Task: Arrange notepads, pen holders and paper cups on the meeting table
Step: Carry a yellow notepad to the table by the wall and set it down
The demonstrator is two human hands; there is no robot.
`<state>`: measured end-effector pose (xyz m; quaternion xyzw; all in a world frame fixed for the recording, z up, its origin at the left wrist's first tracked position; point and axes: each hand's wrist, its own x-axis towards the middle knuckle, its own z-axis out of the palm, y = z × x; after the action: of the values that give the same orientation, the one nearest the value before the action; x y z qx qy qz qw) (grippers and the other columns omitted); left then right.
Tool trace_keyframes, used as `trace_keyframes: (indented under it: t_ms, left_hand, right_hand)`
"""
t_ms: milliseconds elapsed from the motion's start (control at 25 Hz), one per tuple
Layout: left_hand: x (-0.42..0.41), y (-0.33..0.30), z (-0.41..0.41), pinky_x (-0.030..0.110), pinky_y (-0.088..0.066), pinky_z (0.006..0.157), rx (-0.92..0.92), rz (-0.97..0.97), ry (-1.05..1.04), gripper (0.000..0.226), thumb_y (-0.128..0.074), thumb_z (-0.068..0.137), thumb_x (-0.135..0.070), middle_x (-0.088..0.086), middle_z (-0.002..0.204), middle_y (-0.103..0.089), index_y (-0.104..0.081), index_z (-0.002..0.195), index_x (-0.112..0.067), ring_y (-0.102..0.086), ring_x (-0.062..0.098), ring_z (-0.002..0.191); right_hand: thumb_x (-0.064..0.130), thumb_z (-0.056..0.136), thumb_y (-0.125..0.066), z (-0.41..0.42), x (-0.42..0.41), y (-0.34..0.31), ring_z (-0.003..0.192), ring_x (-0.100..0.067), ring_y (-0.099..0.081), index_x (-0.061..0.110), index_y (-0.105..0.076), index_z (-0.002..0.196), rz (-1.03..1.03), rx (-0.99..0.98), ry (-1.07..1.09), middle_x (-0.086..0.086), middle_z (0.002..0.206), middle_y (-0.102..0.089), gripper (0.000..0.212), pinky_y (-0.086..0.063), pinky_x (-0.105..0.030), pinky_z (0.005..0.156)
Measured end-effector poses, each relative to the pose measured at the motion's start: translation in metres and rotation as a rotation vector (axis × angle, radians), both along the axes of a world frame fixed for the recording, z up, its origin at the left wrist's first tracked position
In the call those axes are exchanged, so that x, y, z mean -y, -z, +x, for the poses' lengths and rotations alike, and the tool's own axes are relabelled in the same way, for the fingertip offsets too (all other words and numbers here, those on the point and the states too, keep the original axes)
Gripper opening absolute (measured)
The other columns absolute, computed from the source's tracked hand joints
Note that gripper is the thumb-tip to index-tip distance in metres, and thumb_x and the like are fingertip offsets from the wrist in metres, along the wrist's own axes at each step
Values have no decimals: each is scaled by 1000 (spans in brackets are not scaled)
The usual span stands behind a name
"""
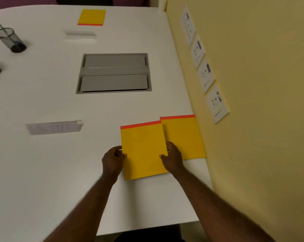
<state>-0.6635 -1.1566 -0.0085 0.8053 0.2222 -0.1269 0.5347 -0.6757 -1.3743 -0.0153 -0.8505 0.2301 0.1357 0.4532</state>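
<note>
My left hand [113, 158] and right hand [173, 158] pinch a yellow red-banded rectangular notepad [143, 151] near the white tabletop's [42, 163] right edge.

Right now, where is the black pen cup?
In the head view the pen cup stands at the far left of the table, left of the far notepad and well away from both hands.

Single head-worn view, looking steeply down and forward along the white rounded table [42, 163], close over its near edge.
</note>
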Motion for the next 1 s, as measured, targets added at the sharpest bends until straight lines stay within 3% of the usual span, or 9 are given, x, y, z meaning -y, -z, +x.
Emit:
trace_keyframes:
  t_ms: [320, 600, 760, 880, 1000]
  left_hand:
    - [95, 15, 37, 44, -55, 87, -23, -91, 103, 34, -70, 80, -1, 4, 91, -68, -67, 113, -9, -65, 21, 83]
    - [128, 28, 52, 43, -55, 88, -27, -84, 123, 37, -72, 79, 1, 2, 89, -66, -66, 115, -7, -64, 24, 88]
    - [135, 33, 58, 45, -55, 90, -15, -96, 185, 36, -71, 80, 3, -2, 85, -66, -67, 115, -6, -66, 29, 92]
    - [142, 27, 60, 35, -51, 90, 9, -88, 288, 39, -68, 83, 2, -5, 94, -68, -66, 120, -12, -64, 20, 90]
    - [145, 24, 62, 25, -42, 85, 31, -91, 375, 39, -65, 87, -4, -10, 101, -65, -64, 123, -17, -61, 11, 90]
  right_hand:
    - [16, 83, -73, 30, 88, 2, 122, -36, -51, 3, -46, 136, -247, -84, 108, -20, 133, -51, 61, -46, -44, 98]
    - [38, 79, -75, 37, 102, 5, 134, -33, -36, 8, -27, 147, -350, -147, 46, -18, 143, -38, 88, -33, -41, 108]
    - [42, 82, -71, 33, 101, 15, 142, -30, -23, 10, -27, 148, -449, -149, -15, -14, 152, -26, 85, -24, -41, 115]
    - [41, 92, -57, 26, 96, 21, 148, -29, -7, 10, -25, 149, -561, -143, -78, -13, 160, -10, 73, -12, -40, 120]
    - [35, 97, -48, 22, 91, 25, 149, -28, -5, 7, -20, 150, -569, -118, -111, -11, 161, -6, 66, -10, -36, 120]
